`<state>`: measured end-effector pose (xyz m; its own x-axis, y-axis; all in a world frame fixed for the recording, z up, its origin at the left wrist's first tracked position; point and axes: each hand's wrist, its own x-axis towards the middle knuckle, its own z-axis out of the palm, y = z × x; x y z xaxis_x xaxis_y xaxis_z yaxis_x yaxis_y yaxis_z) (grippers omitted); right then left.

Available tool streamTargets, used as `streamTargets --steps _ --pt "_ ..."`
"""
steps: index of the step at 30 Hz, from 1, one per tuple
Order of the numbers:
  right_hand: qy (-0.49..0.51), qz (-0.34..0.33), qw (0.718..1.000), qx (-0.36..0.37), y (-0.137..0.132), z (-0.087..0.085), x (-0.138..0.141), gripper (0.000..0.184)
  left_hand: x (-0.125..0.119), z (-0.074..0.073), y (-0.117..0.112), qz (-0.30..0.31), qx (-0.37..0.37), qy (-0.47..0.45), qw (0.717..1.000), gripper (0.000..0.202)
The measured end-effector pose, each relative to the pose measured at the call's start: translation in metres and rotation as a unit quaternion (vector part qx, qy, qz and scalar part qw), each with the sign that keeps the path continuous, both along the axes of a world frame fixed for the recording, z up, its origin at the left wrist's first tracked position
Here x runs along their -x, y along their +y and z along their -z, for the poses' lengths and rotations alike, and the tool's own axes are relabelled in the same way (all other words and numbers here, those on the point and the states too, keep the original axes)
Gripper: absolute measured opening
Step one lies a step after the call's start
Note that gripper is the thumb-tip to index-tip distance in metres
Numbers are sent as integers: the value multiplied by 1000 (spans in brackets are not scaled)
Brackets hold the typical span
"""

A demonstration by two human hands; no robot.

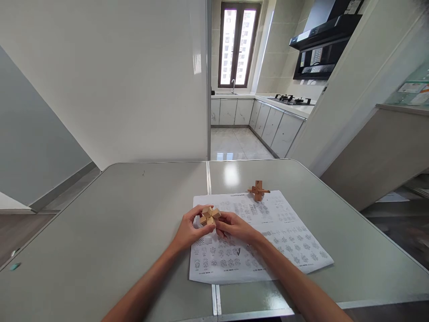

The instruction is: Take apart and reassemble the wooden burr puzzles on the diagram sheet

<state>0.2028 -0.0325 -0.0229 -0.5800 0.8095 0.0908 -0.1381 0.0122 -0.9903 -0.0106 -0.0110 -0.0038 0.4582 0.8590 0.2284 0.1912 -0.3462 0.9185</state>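
A light wooden burr puzzle of interlocking blocks is held between both hands, just above a printed sheet. My left hand grips its left side, thumb below and fingers over the top. From the right, my right hand pinches the puzzle's right side with thumb and fingers. Rows of small puzzle diagrams cover the white instruction sheet under the hands. Near the sheet's far edge stands a second, reddish-brown wooden puzzle with crossed pieces, apart from both hands.
The grey-green folding table has a metal seam down its middle. A small teal object is at the left edge. Beyond the table are a white wall panel and a kitchen with a stove.
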Motion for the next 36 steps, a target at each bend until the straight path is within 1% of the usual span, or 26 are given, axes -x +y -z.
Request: streamTargets --steps 5,9,15,19,24,27,31,36 --pt "-16 -2 1000 -23 -2 -3 0 45 -1 -3 -1 1 -11 6 1000 41" --pt "-20 -3 999 -35 -3 -6 1 49 -1 -5 -2 -1 -16 3 1000 37" --pt "10 -32 999 2 -2 1 2 48 1 -2 0 18 -23 3 1000 41" --pt "19 -44 999 9 -2 5 2 46 2 -2 0 23 -21 1 1000 44" --pt "-12 -19 1000 0 -1 6 1 50 1 -3 -1 14 -5 1 1000 49" --pt "-12 3 1000 5 0 7 1 50 1 -1 0 0 9 -5 1000 51" --pt "-12 42 999 2 0 6 1 53 1 3 1 -19 33 -6 999 61" --pt "-23 54 998 -12 -2 5 1 51 1 2 0 -29 21 4 999 59"
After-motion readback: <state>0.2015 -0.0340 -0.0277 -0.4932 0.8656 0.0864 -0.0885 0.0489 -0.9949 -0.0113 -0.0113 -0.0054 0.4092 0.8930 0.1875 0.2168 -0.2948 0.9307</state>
